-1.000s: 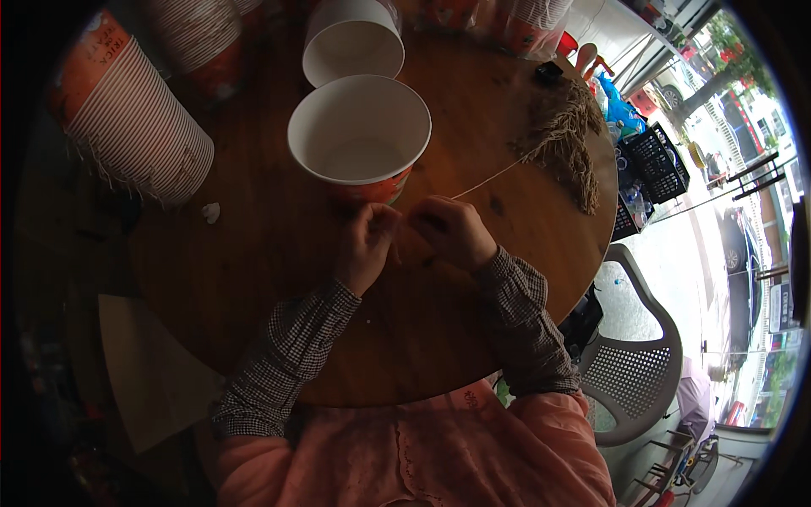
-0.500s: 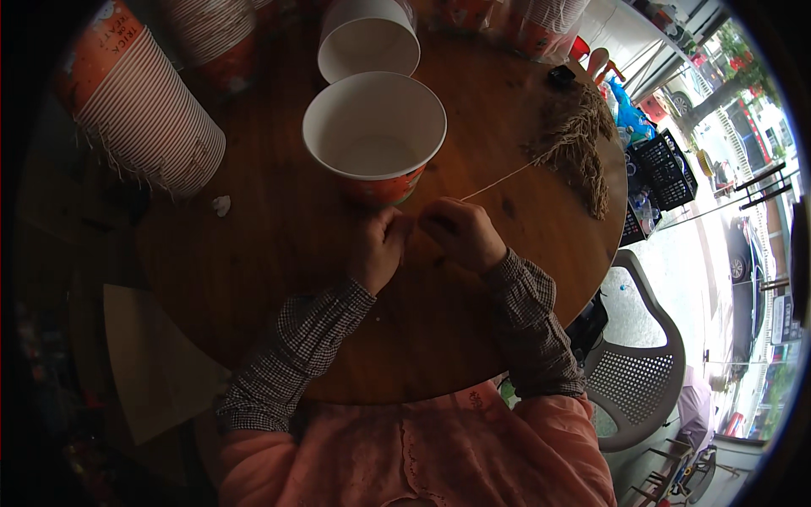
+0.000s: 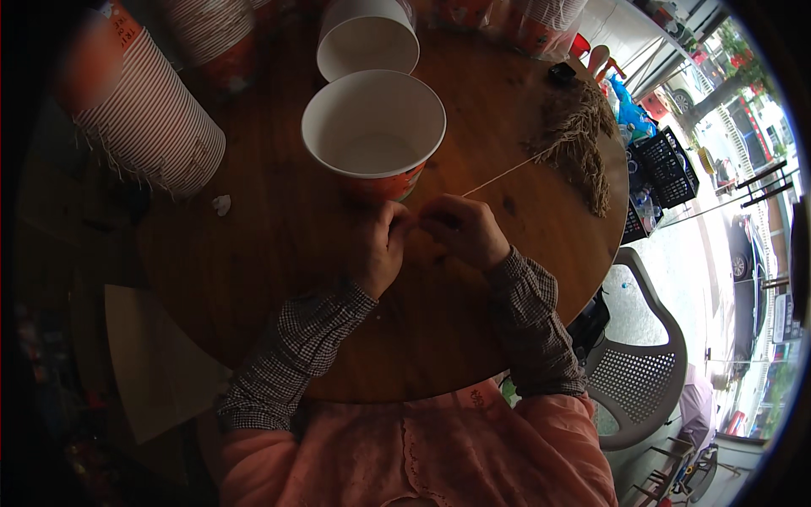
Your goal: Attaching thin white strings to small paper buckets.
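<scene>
A large paper bucket (image 3: 390, 188), white inside with an orange printed outside, stands upright on the round wooden table in front of me. My right hand (image 3: 470, 234) is closed just right of its base, pinching a thin string (image 3: 505, 174). That string runs taut up to a tan bundle of twine strands (image 3: 583, 127) on the table's right side. Close beside it, my left hand (image 3: 380, 253) is closed at the bucket's near side, fingertips almost meeting those of the right. Whatever lies between the left fingers is too small and dark to make out.
Behind the bucket lies another white paper bucket (image 3: 370, 49) on its side. A tall nested stack of orange buckets (image 3: 165, 118) leans at the left, with strands hanging from it. A white scrap (image 3: 221, 204) lies nearby. A grey chair (image 3: 646, 372) and black crates (image 3: 663, 169) are at the right.
Both hands stay in nearly the same place by the bucket, with only slight shifts of the fingers. The string is still stretched from the right hand to the twine bundle.
</scene>
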A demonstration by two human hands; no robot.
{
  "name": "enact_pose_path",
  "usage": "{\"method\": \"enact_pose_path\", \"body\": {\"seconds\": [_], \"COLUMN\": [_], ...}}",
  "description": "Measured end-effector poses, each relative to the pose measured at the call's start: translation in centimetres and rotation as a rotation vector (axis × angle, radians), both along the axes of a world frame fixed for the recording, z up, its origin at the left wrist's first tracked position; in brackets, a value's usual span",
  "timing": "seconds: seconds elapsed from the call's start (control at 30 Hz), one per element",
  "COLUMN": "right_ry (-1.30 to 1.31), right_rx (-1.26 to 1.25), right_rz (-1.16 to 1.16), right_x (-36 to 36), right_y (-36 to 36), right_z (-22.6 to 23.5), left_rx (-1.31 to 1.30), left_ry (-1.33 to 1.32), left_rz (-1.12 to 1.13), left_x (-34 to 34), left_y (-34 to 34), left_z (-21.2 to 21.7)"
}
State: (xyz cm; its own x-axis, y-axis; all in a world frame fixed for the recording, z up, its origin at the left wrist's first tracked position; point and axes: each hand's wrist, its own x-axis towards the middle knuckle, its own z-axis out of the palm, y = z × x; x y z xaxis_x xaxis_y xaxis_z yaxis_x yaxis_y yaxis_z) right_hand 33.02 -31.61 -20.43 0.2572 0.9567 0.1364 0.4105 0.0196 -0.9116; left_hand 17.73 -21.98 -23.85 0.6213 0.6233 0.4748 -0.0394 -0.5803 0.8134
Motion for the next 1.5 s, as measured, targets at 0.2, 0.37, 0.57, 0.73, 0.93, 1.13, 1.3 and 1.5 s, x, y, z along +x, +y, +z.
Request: {"method": "enact_pose_path", "body": {"seconds": [0.2, 0.37, 0.57, 0.73, 0.93, 1.13, 1.3, 1.5], "right_ry": [0.260, 0.258, 0.486, 0.669, 0.642, 0.677, 0.650, 0.449], "right_rx": [-0.152, 0.000, 0.145, 0.270, 0.404, 0.317, 0.326, 0.334], "right_rz": [-0.044, -0.044, -0.264, -0.343, -0.273, -0.306, -0.319, -0.415], "right_x": [-0.5, -1.0, -3.8, -6.0, -7.0, -6.5, -6.4, -6.2], "right_y": [-0.2, 0.1, 0.9, 1.7, 2.3, 2.3, 2.5, 2.8], "right_z": [1.1, 0.7, 0.9, 0.8, 0.7, 0.5, 0.1, -0.9], "left_rx": [0.133, 0.330, 0.381, 0.560, 0.444, 0.471, 0.521, 0.557], "left_ry": [-0.002, -0.095, -0.122, 0.067, 0.014, 0.030, 0.043, 0.081], "left_rz": [0.014, 0.029, 0.168, 0.272, 0.265, 0.244, 0.244, 0.226], "left_x": [-0.4, -0.7, -1.5, -2.2, -2.3, -2.2, -2.2, -2.3], "left_y": [0.3, 0.8, 2.8, 2.9, 2.8, 2.6, 2.4, 1.8], "left_z": [0.7, 2.1, 5.4, 6.0, 6.2, 6.1, 6.4, 6.7]}}
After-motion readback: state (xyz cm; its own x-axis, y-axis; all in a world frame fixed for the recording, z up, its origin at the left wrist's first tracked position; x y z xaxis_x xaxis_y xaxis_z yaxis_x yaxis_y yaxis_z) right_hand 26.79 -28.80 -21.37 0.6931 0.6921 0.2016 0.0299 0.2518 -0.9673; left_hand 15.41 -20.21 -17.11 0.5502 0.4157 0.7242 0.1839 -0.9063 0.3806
